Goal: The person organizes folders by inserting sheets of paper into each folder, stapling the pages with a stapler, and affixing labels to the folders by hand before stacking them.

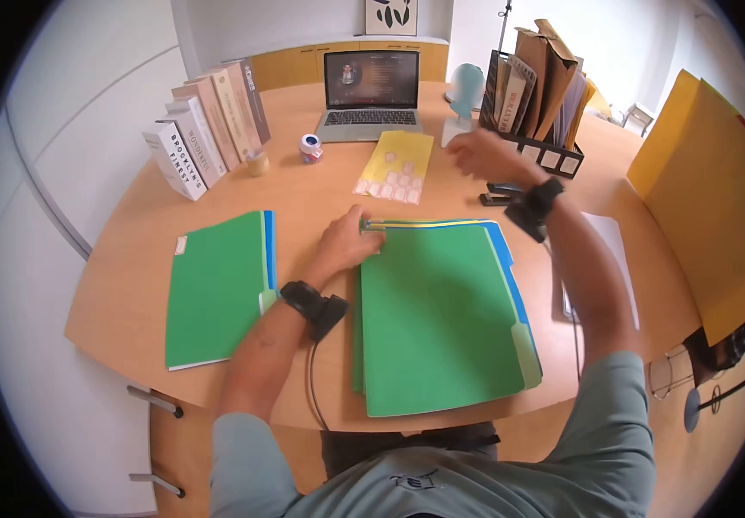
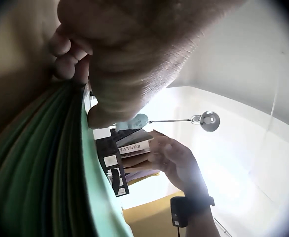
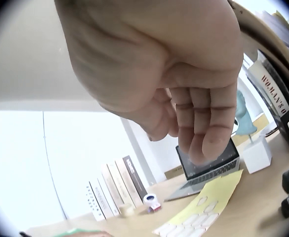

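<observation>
My left hand point(image 1: 344, 243) holds the upper left corner of a thick stack of green folders point(image 1: 441, 319), its thumb over the top cover. Blue and pale green tabs show along the stack's right side, and in the left wrist view the folders' edges point(image 2: 40, 173) lie in many layers. Raised over the back of the table, my right hand point(image 3: 184, 84) hangs with loosely bent fingers and nothing visible in them. Below and to its left lies a yellow sheet point(image 1: 403, 154) with rows of white labels point(image 1: 392, 188).
Another green folder pile point(image 1: 217, 293) with a white label lies at left. Behind stand a laptop point(image 1: 371, 95), a row of books point(image 1: 208, 129), tape point(image 1: 310, 148) and a full file holder point(image 1: 536, 155). A black stapler point(image 1: 498, 197) and white papers point(image 1: 610, 259) are at right.
</observation>
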Demonstrator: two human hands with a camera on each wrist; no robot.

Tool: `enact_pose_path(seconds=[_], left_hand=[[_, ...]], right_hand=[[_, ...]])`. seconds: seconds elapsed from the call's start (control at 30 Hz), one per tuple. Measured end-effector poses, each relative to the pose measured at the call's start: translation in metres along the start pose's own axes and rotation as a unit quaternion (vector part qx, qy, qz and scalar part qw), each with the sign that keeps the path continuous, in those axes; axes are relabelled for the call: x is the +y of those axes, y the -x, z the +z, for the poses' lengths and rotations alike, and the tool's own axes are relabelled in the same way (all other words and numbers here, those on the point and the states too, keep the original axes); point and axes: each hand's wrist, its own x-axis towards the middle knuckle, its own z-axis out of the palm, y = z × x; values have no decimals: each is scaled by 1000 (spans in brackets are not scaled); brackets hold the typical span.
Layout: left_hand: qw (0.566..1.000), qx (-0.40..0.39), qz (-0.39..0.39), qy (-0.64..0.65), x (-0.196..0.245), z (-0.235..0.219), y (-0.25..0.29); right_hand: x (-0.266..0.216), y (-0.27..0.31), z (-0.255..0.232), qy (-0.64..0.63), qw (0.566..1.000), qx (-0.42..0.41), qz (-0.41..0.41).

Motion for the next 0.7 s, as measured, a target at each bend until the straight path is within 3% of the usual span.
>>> enact_pose_path(seconds=[0.03, 0.1, 0.17, 0.2, 0.27, 0.37, 0.53, 0.6, 0.7], left_hand=[[1000, 5, 5, 27, -9, 5, -3], [996, 37, 27, 75, -20, 11, -3], [987, 89, 64, 114, -26, 13, -3], [986, 85, 36, 137, -29, 14, -4], [980, 76, -22, 183, -36, 16, -8], [968, 151, -8, 199, -41, 21, -11], [969, 145, -35, 197, -25, 12, -4], [964, 135, -45, 226, -27, 14, -4], [953, 130, -54, 269, -30, 16, -7]], right_hand=[[-1, -9, 15, 48, 999, -9, -12], [43, -48, 52, 184, 974, 17, -134], [48, -64, 72, 142, 988, -28, -62], [52, -67, 81, 119, 991, -52, -23], [62, -74, 93, 95, 993, -72, 5], [74, -87, 107, 144, 985, -94, 16], [118, -109, 127, 95, 993, -72, 17], [127, -114, 130, 46, 992, -93, 77], [109, -106, 121, 18, 987, -117, 113]])
